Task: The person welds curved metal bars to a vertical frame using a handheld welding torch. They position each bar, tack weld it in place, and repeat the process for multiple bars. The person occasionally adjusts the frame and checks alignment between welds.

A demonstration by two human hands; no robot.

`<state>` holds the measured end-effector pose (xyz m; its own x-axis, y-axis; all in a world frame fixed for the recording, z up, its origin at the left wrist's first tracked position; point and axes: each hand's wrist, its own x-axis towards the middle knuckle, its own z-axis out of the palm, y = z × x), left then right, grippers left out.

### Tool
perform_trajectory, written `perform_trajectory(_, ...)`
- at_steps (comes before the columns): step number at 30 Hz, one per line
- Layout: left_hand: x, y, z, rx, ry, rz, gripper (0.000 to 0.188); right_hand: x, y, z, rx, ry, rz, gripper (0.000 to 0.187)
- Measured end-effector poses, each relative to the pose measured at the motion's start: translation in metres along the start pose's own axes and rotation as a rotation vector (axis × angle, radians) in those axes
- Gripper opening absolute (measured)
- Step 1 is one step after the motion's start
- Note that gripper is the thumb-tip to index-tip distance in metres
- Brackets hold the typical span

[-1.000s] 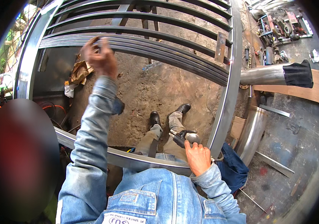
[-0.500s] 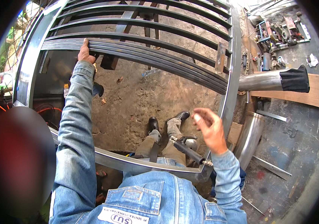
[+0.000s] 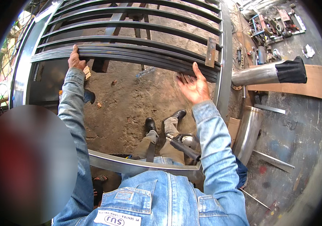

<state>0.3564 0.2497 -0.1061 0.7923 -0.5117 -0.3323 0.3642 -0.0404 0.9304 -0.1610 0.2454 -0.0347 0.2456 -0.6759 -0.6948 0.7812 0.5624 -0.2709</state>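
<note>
A stack of long flat metal bars (image 3: 131, 55) lies across the large metal frame (image 3: 225, 56), just on my side of its fixed curved slats (image 3: 131, 25). Near the stack's left end, my left hand (image 3: 77, 61) is closed around it, thumb on top and fingers hidden below. My right hand (image 3: 195, 87) is at the right part of the same stack, palm up and thumb raised apart. Its fingertips are at the lower edge of the bars; whether they touch cannot be made out. A small rusty plate (image 3: 210, 52) sits across the slats at right.
A black cylindrical tool (image 3: 183, 147) lies by the frame's near right corner. To the right are a metal pipe (image 3: 257, 75) with black cloth on its end, another pipe (image 3: 248, 130) and piled tools (image 3: 277, 28). Below the frame lies a plastic bottle (image 3: 146, 72). Someone's foot (image 3: 100, 177) shows at lower left.
My right hand has moved forward from above the near right part of the frame to the bars, turning palm up. My left hand stays on the stack; the view has shifted slightly.
</note>
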Motion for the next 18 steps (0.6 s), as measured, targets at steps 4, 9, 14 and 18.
perform_trajectory(4,0.02,-0.004,0.002,-0.215,0.02,-0.138,0.055,0.011,0.006,0.004,0.028,0.01,-0.079,0.073)
perform_trajectory(9,0.023,-0.003,-0.004,-0.201,-0.018,-0.117,0.052,0.008,0.012,0.003,0.05,-0.008,-0.138,0.062)
perform_trajectory(14,-0.001,0.007,-0.004,-0.231,-0.031,-0.17,0.045,-0.012,0.02,-0.006,0.0,0.023,-0.174,0.054)
perform_trajectory(18,-0.023,0.014,-0.009,-0.279,-0.091,-0.232,0.04,-0.025,0.026,-0.009,-0.004,0.022,-0.195,0.047)
